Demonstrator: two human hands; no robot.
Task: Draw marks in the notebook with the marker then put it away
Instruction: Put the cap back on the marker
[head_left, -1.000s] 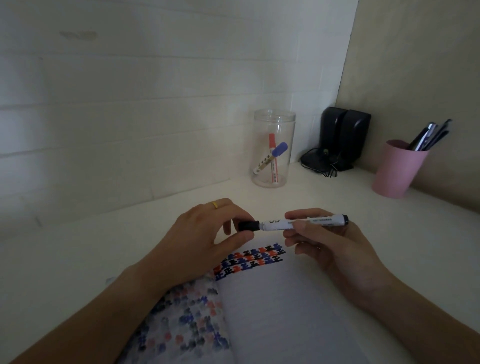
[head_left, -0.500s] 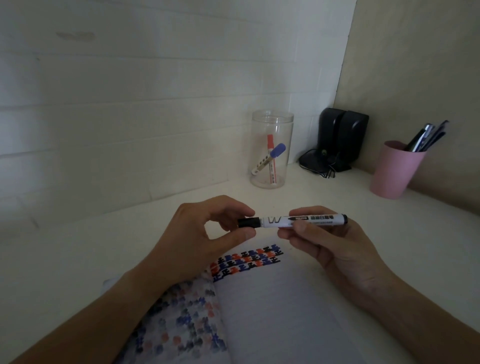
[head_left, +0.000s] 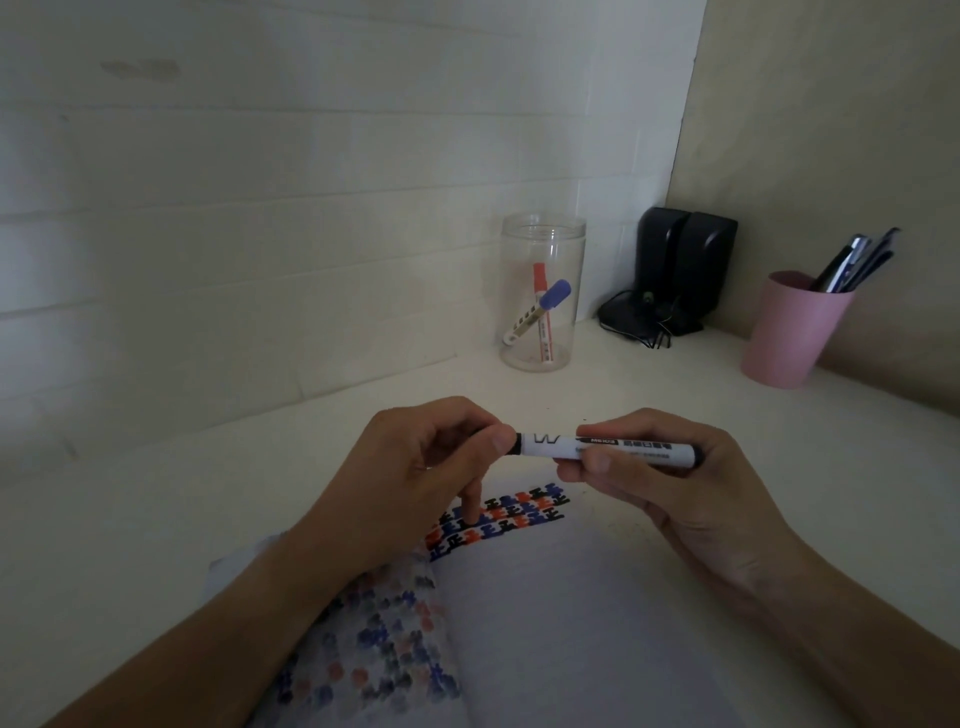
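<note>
- Head view: hands meet above the open notebook (head_left: 571, 623), which lies on the white desk (head_left: 156, 519).
- Right hand (head_left: 670, 483) holds the whiteboard marker (head_left: 608, 448) level by its white barrel, thumb and fingers closed around the printed part.
- Left hand (head_left: 415, 478) pinches the marker's black cap (head_left: 511, 441) at the barrel's left end between thumb and forefinger; whether the cap is seated or loose I cannot tell.
- Notebook's far edge, just under the marker, carries rows of blue, orange and black marks (head_left: 498, 519); one left finger points down at them.
- Beyond the notebook stands a clear plastic jar (head_left: 543, 234) holding a red-capped and a blue-capped marker.
- Right of the jar sit black speakers (head_left: 680, 260), then a pink cup (head_left: 784, 332) of pens.
</note>
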